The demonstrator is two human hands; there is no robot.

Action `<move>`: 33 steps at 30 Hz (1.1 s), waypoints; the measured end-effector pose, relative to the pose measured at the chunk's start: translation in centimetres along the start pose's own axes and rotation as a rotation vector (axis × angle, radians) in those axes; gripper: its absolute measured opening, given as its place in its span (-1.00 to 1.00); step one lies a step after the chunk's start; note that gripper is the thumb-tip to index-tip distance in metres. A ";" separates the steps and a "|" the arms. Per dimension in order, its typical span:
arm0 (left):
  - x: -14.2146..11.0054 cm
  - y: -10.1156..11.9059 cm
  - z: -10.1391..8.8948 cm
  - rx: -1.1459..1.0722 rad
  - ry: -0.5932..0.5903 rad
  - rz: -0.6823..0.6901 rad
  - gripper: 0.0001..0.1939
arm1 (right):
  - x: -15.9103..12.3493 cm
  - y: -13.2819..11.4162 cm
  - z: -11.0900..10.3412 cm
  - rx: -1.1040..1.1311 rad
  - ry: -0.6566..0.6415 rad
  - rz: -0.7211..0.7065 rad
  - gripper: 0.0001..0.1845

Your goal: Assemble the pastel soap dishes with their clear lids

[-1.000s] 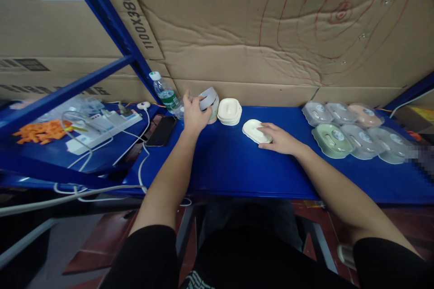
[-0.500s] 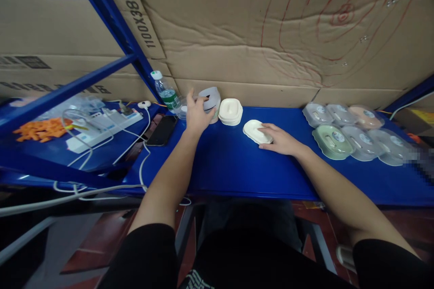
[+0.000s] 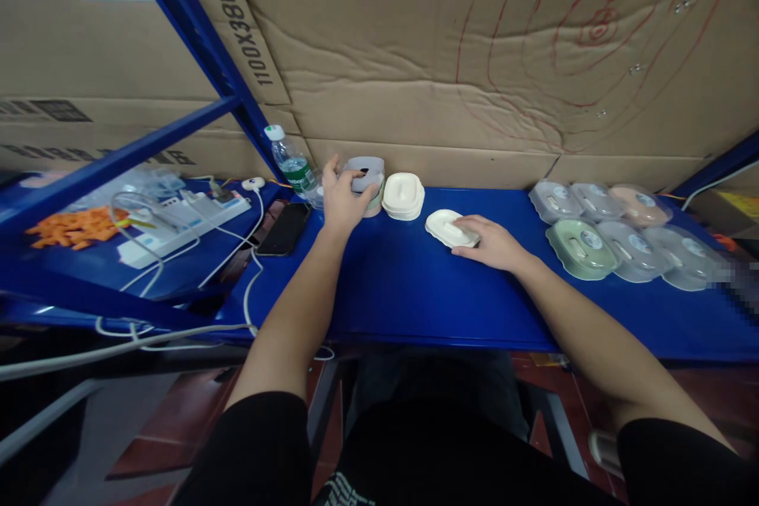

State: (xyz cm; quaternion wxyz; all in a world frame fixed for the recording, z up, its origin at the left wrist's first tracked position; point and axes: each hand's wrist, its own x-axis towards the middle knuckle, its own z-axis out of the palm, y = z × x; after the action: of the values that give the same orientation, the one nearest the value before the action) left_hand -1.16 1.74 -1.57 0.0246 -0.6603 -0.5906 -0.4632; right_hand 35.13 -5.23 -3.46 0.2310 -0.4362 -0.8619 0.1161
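Grey piece [image 3: 375, 174], tilted a moment ago, is now laid flatter, 10 o'clock of cream stack [image 3: 404, 196]; likely nearly settled. It's spanned by left hand [image 3: 345, 199], fingers half-spread, grip unclear. Cream piece [image 3: 446, 230], 4 o'clock, is pinched by right hand [image 3: 492, 243].

1 black top [image 3: 474, 451], lower centre, pale print [image 3: 347, 490] at bottom edge; 2 short black sleeves [image 3: 254, 443], lower left and right.

Left hand [image 3: 345, 199] at grey dish [image 3: 372, 168]; right hand [image 3: 493, 242] gripping cream dish [image 3: 443, 228]. Cream stack [image 3: 404, 196] between hands. Blue table [image 3: 409, 292].
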 end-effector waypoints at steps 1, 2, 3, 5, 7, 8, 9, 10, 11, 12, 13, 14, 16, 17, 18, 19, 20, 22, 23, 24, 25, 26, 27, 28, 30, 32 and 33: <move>0.0 0.0 0.0 0.000 0.002 -0.002 -0.62 | 0.0 -0.1 0.0 0.003 0.018 0.008 -0.33; -0.1 0.1 -0.1 0.006 0.009 -0.005 -0.61 | 0.0 -0.1 0.0 0.008 0.036 0.015 -0.35; -0.1 0.3 -0.2 0.018 0.021 -0.008 -0.60 | 0.0 -0.1 0.0 0.014 0.057 0.019 -0.36; -0.2 0.8 -0.5 0.057 0.062 -0.003 -0.56 | 0.1 -0.1 0.0 0.023 0.104 0.022 -0.37; -0.5 1.7 -0.9 0.092 0.106 0.028 -0.56 | 0.1 -0.2 0.0 0.027 0.164 0.020 -0.37; -0.6 2.3 -1.0 0.096 0.110 0.059 -0.58 | 0.1 -0.3 -0.1 0.031 0.196 0.021 -0.38; -0.9 3.0 -1.1 0.086 0.092 0.102 -0.62 | 0.1 -0.4 -0.1 0.037 0.228 0.025 -0.38; -1.2 3.7 -1.0 0.060 0.049 0.154 -0.66 | 0.2 -0.5 -0.2 0.044 0.261 0.033 -0.39; -1.7 4.6 -0.8 0.025 -0.020 0.215 -0.68 | 0.2 -0.5 -0.2 0.053 0.293 0.045 -0.39; -2.4 5.5 -0.5 -0.018 -0.112 0.285 -0.69 | 0.2 -0.6 -0.2 0.063 0.327 0.060 -0.39; -3.1 6.4 -0.2 -0.063 -0.216 0.354 -0.67 | 0.2 -0.6 -0.2 0.080 0.364 0.082 -0.40; -3.9 7.4 0.2 -0.097 -0.321 0.427 -0.63 | 0.2 -0.7 -0.2 0.104 0.401 0.110 -0.40; -5.6 9.1 1.1 -0.145 -0.495 0.555 -0.52 | 0.2 -0.8 -0.2 0.186 0.464 0.178 -0.42; -6.3 9.7 1.5 -0.161 -0.554 0.602 -0.46 | 0.2 -0.9 -0.1 0.234 0.489 0.208 -0.42; -6.9 10.2 1.8 -0.175 -0.597 0.635 -0.39 | 0.2 -1.0 0.0 0.272 0.505 0.229 -0.42; -7.4 10.5 2.1 -0.187 -0.625 0.657 -0.34 | 0.2 -1.2 0.1 0.295 0.513 0.235 -0.42; -7.7 10.6 2.3 -0.196 -0.639 0.669 -0.29 | 0.2 -1.5 0.2 0.299 0.511 0.227 -0.42; -7.9 10.6 2.6 -0.196 -0.624 0.675 -0.25 | 0.1 -2.1 0.4 0.276 0.482 0.187 -0.42; -7.8 10.6 2.6 -0.188 -0.599 0.672 -0.26 | 0.1 -2.4 0.5 0.269 0.461 0.161 -0.42; -7.7 10.4 2.6 -0.176 -0.565 0.664 -0.29 | 0.0 -2.6 0.6 0.274 0.444 0.132 -0.42; -7.6 10.3 2.6 -0.166 -0.523 0.648 -0.34 | 0.0 -2.8 0.7 0.289 0.431 0.099 -0.41; -7.4 10.2 2.6 -0.158 -0.479 0.623 -0.39 | 0.0 -3.0 0.7 0.308 0.418 0.062 -0.40; -7.2 10.0 2.6 -0.152 -0.432 0.591 -0.43 | -0.1 -3.1 0.7 0.323 0.404 0.026 -0.40; -7.0 9.8 2.6 -0.145 -0.387 0.556 -0.48 | -0.1 -3.2 0.7 0.327 0.390 -0.009 -0.40; -6.5 9.1 2.7 -0.124 -0.311 0.487 -0.58 | -0.1 -3.1 0.7 0.293 0.365 -0.065 -0.39; -5.9 8.4 2.8 -0.102 -0.259 0.423 -0.67 | -0.1 -2.8 0.6 0.231 0.352 -0.093 -0.35; -5.7 8.0 2.9 -0.096 -0.237 0.385 -0.70 | -0.1 -2.7 0.6 0.202 0.350 -0.101 -0.33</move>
State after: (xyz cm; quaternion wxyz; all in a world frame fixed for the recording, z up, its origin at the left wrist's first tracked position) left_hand 7.62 -3.27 -2.74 0.0115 -0.8109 -0.4300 -0.3968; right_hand 32.99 -6.85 -2.96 0.4251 -0.3806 -0.8134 0.1128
